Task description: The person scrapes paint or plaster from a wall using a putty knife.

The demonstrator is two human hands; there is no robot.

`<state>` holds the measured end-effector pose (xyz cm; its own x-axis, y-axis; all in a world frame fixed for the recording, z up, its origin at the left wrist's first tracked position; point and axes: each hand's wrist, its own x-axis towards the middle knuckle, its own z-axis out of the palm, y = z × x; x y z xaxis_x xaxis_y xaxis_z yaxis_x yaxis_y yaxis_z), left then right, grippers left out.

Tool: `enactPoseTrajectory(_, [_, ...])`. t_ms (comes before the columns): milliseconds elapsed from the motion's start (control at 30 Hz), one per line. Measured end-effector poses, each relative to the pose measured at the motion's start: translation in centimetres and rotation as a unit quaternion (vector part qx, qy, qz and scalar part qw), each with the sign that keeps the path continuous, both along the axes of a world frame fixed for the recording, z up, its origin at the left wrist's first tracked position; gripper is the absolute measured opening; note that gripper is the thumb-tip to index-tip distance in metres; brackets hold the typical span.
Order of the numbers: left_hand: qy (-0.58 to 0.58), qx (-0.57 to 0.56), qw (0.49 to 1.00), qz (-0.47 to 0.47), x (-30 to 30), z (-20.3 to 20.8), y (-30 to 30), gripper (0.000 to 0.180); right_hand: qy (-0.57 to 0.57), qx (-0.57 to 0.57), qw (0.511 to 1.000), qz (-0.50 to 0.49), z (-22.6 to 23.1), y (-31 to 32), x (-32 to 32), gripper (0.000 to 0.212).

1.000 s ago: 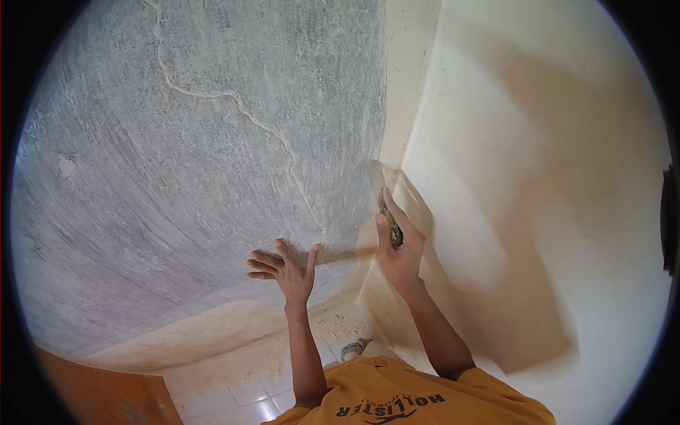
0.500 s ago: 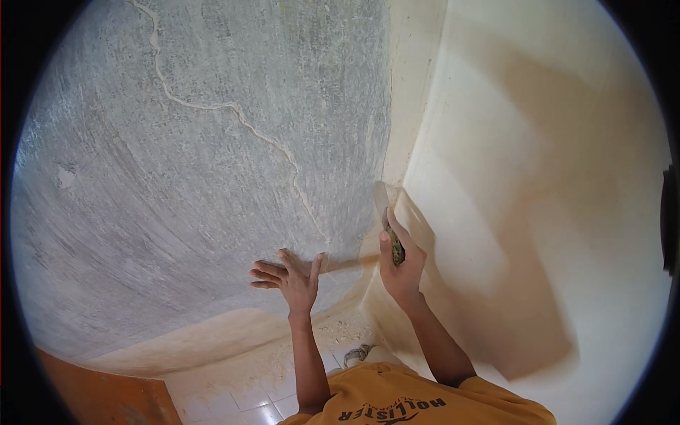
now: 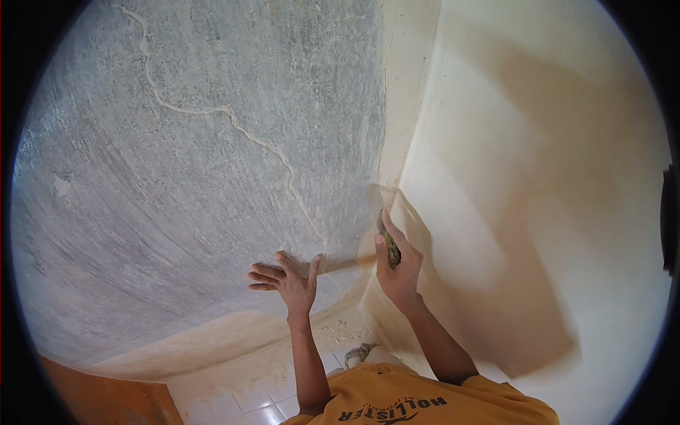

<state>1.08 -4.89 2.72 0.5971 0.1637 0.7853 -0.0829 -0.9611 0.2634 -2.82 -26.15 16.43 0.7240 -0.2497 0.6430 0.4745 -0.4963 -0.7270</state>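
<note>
My left hand (image 3: 292, 285) rests with spread fingers against the grey wall (image 3: 212, 184), close below the lower end of a filled crack (image 3: 230, 112). That crack winds down from the upper left as a raised whitish line. In my right hand (image 3: 399, 273) is a scraper, its worn, mottled handle (image 3: 389, 246) wrapped by my fingers. The thin, flat scraper blade (image 3: 375, 200) points up at the pale strip (image 3: 404, 92) along the wall's right edge, near the corner. Whether the blade touches the surface I cannot tell.
A cream side wall (image 3: 510, 212) meets the grey wall at the right, with shadows across it. Crumbs of debris (image 3: 343, 329) lie on the white tiled floor (image 3: 248, 400) at the wall's foot. An orange-brown panel (image 3: 106, 397) stands at the lower left.
The scraper and my right hand have shifted very slightly left and down. My left hand stays at about the same place on the wall. The view has moved a little.
</note>
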Motion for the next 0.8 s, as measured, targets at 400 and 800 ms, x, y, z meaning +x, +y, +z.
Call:
enactPoseTrajectory(400, [0.01, -0.006, 1.0, -0.014, 0.0, -0.4, 0.3, 0.118, -0.078, -0.032, 0.996, -0.011, 0.7, 1.1, -0.3, 0.043])
enactPoseTrajectory(800, [0.005, 0.003, 1.0, -0.001, -0.2, 0.0, 0.3, 0.118, -0.029, 0.018, 0.999, 0.001, 2.4, 0.7, -0.5, 0.043])
